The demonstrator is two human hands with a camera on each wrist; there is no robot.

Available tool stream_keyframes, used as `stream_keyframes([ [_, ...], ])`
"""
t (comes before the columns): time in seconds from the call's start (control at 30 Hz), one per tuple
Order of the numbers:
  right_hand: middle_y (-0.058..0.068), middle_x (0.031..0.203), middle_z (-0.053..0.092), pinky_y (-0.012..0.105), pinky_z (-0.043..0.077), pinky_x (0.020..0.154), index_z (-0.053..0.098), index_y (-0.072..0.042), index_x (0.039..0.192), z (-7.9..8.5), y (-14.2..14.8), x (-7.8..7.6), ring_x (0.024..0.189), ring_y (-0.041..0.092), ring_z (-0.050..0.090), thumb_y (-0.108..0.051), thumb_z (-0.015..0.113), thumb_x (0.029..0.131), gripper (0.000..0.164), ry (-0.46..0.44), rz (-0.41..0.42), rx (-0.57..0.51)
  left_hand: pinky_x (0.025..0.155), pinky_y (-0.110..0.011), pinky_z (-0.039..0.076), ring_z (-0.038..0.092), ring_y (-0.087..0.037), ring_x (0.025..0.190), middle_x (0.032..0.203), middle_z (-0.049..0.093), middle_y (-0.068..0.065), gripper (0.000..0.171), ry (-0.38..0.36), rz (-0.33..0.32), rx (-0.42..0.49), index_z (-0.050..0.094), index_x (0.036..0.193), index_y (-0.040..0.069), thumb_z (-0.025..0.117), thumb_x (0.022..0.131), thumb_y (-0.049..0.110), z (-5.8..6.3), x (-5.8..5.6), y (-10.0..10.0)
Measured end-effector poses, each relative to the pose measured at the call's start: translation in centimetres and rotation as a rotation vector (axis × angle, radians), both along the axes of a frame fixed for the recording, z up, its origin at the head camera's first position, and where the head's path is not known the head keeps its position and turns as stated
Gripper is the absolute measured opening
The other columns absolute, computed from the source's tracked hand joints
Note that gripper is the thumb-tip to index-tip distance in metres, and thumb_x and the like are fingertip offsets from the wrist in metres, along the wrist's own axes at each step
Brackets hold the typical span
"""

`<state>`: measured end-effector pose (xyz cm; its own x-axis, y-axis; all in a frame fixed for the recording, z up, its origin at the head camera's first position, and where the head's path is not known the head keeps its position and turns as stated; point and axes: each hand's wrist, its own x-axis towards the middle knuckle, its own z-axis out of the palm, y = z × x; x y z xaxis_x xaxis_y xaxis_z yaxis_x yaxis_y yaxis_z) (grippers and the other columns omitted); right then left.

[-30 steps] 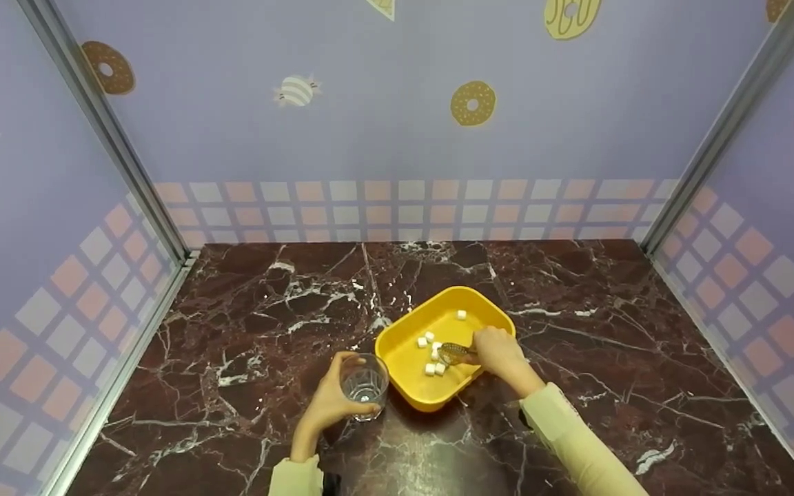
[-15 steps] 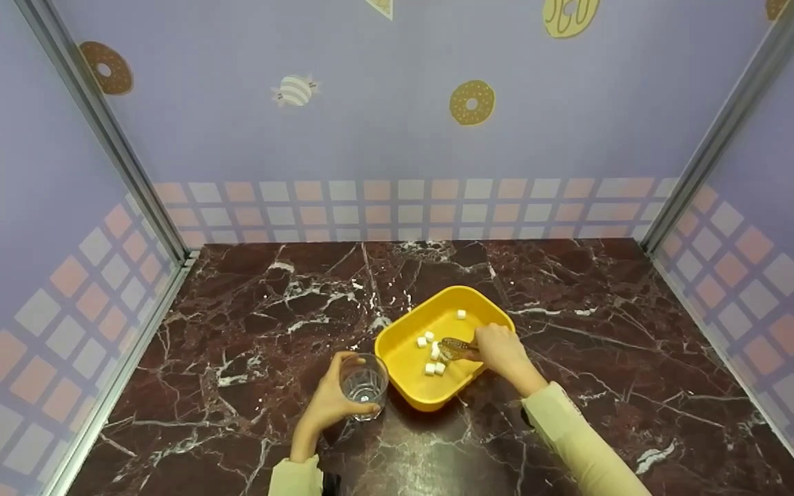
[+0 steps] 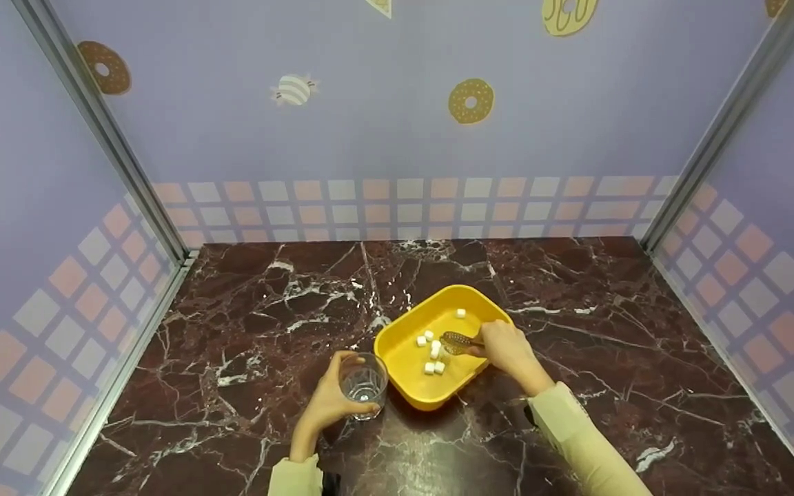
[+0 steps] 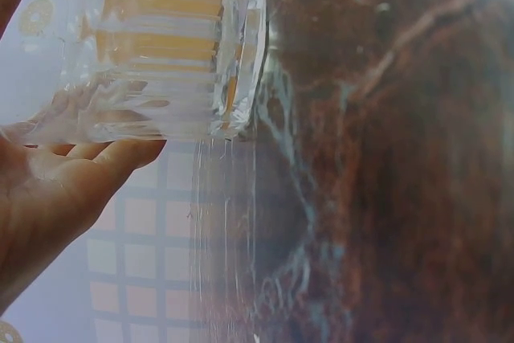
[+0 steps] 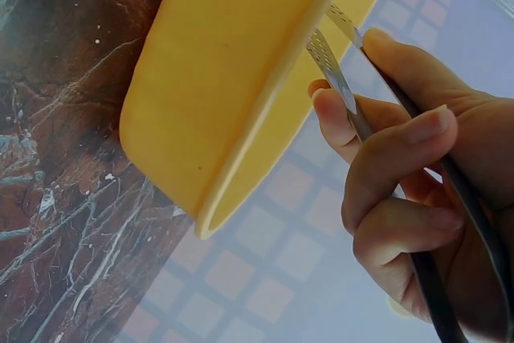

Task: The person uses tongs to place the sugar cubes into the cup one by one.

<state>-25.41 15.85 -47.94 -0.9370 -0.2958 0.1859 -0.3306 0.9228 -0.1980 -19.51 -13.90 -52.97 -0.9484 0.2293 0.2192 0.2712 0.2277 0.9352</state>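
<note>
My left hand (image 3: 328,401) is curled round a clear drinking glass (image 3: 364,386) that stands on the table at the left of a yellow tub (image 3: 407,355). In the left wrist view, the fingers and thumb wrap the fluted glass (image 4: 161,54). My right hand (image 3: 507,350) grips a pair of metal tongs (image 3: 460,339) over the tub's right side. Their perforated arms stand apart in the right wrist view, tips partly hidden behind the tub's rim. Several white cubes (image 3: 429,368) lie in the tub, some of them right beside the tong tips.
One white cube (image 3: 461,313) lies apart near the tub's far end. Dark red marbled tabletop (image 3: 287,303) surrounds everything. A lilac patterned panel (image 3: 383,138) rises behind, and side panels with metal corner rails (image 3: 735,124) flank the table.
The right hand and tongs have shifted slightly right, and the tong tips have drawn back a little from the cubes. The left hand and glass have stayed put.
</note>
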Motion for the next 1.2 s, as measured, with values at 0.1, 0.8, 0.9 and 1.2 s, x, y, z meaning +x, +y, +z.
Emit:
stream_keyframes([
  [0.1, 0.002, 0.058, 0.058, 0.042, 0.047, 0.049, 0.055, -0.013, 0.051, 0.5, 0.0, 0.1, 0.056, 0.023, 0.055, -0.030, 0.073, 0.070, 0.030, -0.038, -0.018, -0.006, 0.102, -0.055, 0.032, 0.045, -0.045, 0.112, 0.118, 0.050, -0.030, 0.081, -0.012, -0.008, 0.002, 0.036, 0.116, -0.008, 0.081, 0.050, -0.001, 0.8, 0.3, 0.1],
  [0.8, -0.005, 0.056, 0.053, 0.032, 0.039, 0.046, 0.058, -0.019, 0.056, 4.1, -1.2, 1.9, 0.051, 0.013, 0.045, -0.034, 0.069, 0.074, 0.025, 0.002, 0.084, -0.104, 0.102, -0.055, 0.032, 0.046, -0.044, 0.111, 0.116, 0.051, -0.030, 0.081, 0.001, -0.007, 0.000, 0.036, 0.116, -0.010, 0.081, 0.049, -0.002, 0.8, 0.4, 0.2],
  [0.9, -0.006, 0.055, 0.053, 0.031, 0.040, 0.047, 0.059, -0.019, 0.057, 4.5, -1.7, 2.2, 0.051, 0.011, 0.043, -0.033, 0.068, 0.074, 0.024, 0.030, 0.115, -0.097, 0.102, -0.055, 0.032, 0.045, -0.045, 0.112, 0.116, 0.050, -0.031, 0.081, -0.003, -0.007, 0.004, 0.036, 0.117, -0.010, 0.080, 0.050, -0.003, 0.9, 0.5, 0.2],
  [1.2, -0.006, 0.056, 0.048, 0.024, 0.035, 0.047, 0.059, -0.018, 0.059, 5.5, -4.0, 3.5, 0.050, 0.008, 0.038, -0.034, 0.067, 0.076, 0.024, -0.005, 0.148, -0.114, 0.102, -0.054, 0.032, 0.046, -0.043, 0.112, 0.117, 0.051, -0.029, 0.081, -0.005, 0.000, -0.004, 0.036, 0.117, -0.008, 0.081, 0.050, -0.001, 0.5, 0.3, 0.1],
])
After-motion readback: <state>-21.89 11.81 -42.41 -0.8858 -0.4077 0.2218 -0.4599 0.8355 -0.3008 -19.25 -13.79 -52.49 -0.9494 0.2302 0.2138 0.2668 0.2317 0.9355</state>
